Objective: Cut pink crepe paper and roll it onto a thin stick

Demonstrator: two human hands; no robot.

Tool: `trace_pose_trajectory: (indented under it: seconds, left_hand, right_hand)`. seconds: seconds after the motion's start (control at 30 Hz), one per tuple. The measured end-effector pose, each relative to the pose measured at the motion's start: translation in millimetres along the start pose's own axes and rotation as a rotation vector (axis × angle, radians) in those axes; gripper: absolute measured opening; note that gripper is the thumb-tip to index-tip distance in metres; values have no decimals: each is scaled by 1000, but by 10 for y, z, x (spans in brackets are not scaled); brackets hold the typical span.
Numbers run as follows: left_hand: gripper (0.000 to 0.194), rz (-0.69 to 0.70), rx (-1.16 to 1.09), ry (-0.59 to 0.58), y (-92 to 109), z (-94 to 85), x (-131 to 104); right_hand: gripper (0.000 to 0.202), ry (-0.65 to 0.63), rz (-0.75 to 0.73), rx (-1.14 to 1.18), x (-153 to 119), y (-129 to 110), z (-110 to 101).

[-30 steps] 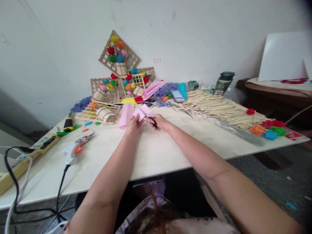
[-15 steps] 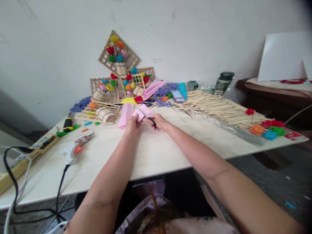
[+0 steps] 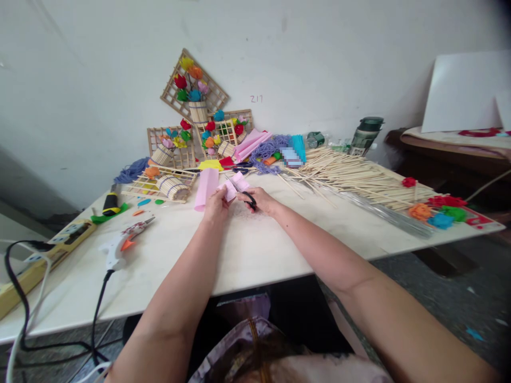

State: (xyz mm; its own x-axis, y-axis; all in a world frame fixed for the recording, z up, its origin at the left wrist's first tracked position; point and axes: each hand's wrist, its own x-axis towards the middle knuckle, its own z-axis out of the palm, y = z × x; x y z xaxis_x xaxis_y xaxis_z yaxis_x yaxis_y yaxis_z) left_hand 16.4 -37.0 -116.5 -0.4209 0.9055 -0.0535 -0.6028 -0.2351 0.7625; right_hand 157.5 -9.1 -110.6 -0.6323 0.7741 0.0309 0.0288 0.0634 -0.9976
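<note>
My left hand (image 3: 217, 205) pinches a small piece of pink paper (image 3: 229, 190) above the middle of the table. Closed round the black handles of a pair of scissors (image 3: 250, 200) is my right hand (image 3: 261, 202). The scissor blades point away to the left and lie across the pink paper, which shows on both sides of them. Just beyond my left hand rests a larger pink sheet (image 3: 206, 189), curled at its edge. Fine scraps lie on the tabletop under my right hand.
On the left are a white hot glue gun (image 3: 117, 252), a utility knife (image 3: 112, 203) and a power strip (image 3: 67, 239). Stick lattices with paper flowers (image 3: 195, 85) lean on the wall. Wooden sticks (image 3: 351, 175), purple yarn (image 3: 273, 149) and a dark bottle (image 3: 366, 136) stand right of centre.
The scissors have shifted slightly and their blades now lie further across the pink paper. My left hand keeps its place, holding the paper.
</note>
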Motion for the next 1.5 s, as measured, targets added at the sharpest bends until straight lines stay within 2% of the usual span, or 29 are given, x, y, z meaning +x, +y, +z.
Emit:
trace_pose_trajectory:
  seconds: [0.2, 0.5, 0.73, 0.93, 1.07, 1.2, 1.27, 1.4, 1.5]
  left_hand:
    - [7, 37, 21, -76, -27, 7, -13]
    - [11, 6, 40, -78, -41, 1, 2]
    - [5, -36, 59, -26, -38, -21, 17]
    - [9, -70, 78, 35, -19, 6, -9]
    - [16, -30, 87, 66, -9, 28, -25]
    - [13, 39, 86, 82, 10, 13, -16]
    - [10, 62, 92, 64, 26, 4, -18]
    - [8, 69, 117, 43, 50, 4, -42]
    - [6, 52, 165, -8, 48, 11, -65]
  right_hand:
    - [37, 13, 1, 53, -23, -22, 12]
    - [39, 66, 13, 34, 13, 6, 0]
    - [36, 123, 15, -8, 3, -32, 35]
    - [34, 176, 47, -61, 21, -44, 41]
    - [35, 192, 83, -45, 12, -47, 27]
    - [34, 150, -4, 52, -10, -78, -39]
    - [31, 195, -52, 93, 0, -95, -95]
    - [25, 368, -33, 96, 64, -98, -184]
    - [23, 397, -59, 67, 110, -69, -176]
